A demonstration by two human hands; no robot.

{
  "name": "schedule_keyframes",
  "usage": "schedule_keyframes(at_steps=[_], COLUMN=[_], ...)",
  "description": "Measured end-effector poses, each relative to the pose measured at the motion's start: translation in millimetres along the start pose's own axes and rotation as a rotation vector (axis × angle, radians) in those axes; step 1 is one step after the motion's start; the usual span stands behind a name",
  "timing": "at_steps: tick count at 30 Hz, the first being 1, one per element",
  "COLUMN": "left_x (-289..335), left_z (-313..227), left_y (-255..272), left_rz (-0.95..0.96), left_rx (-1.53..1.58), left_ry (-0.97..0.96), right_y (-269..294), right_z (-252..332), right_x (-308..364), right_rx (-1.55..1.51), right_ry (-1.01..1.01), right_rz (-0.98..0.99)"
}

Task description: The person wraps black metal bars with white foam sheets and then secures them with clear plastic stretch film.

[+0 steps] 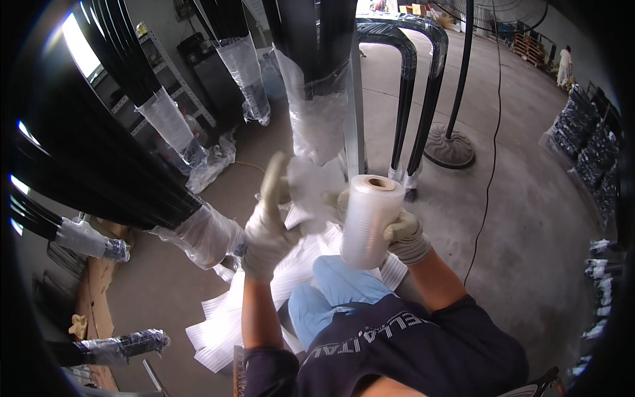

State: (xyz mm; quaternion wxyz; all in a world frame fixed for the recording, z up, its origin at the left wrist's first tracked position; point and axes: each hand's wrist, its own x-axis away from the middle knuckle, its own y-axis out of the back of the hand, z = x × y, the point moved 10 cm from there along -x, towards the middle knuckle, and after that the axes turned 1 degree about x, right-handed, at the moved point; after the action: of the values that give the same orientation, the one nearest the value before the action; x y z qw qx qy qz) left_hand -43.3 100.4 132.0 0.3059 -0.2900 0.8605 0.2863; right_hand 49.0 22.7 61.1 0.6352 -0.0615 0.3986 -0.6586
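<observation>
Stretch-film roll, clear plastic wound on a cardboard core, stands upright in the right hand, near the middle of the view and above the person's blue-trousered knees. The right hand, in a pale work glove, has its grip closed around the roll's side. A loose sheet of film runs from the roll toward the left hand, also gloved, which is raised with fingers stretched up against the film; whether its grip pinches the sheet cannot be told. Just beyond the hands, a black tube bundle ends in a film-wrapped tip. More wrapped black tubes slant in from the left. White foam sheets lie on the concrete floor below.
</observation>
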Motion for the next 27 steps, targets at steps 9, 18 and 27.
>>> schedule_keyframes(at_steps=[9, 18, 27], left_x=[20.1, -29.4, -16.3], left_z=[13.4, 62.7, 15.7], left_y=[9.0, 21.4, 22.0], left_rz=[0.022, -0.082, -0.479], left_rx=[-0.515, -0.09, -0.593], left_ry=[0.012, 0.149, -0.449], right_y=[18.5, -2.6, -10.7], right_z=[-17.3, 26.4, 26.2], right_x=[12.5, 0.1, -19.1], right_rx=[-0.207, 0.106, 0.121], right_ry=[-0.1, 0.056, 0.275], right_rz=[-0.199, -0.067, -0.016])
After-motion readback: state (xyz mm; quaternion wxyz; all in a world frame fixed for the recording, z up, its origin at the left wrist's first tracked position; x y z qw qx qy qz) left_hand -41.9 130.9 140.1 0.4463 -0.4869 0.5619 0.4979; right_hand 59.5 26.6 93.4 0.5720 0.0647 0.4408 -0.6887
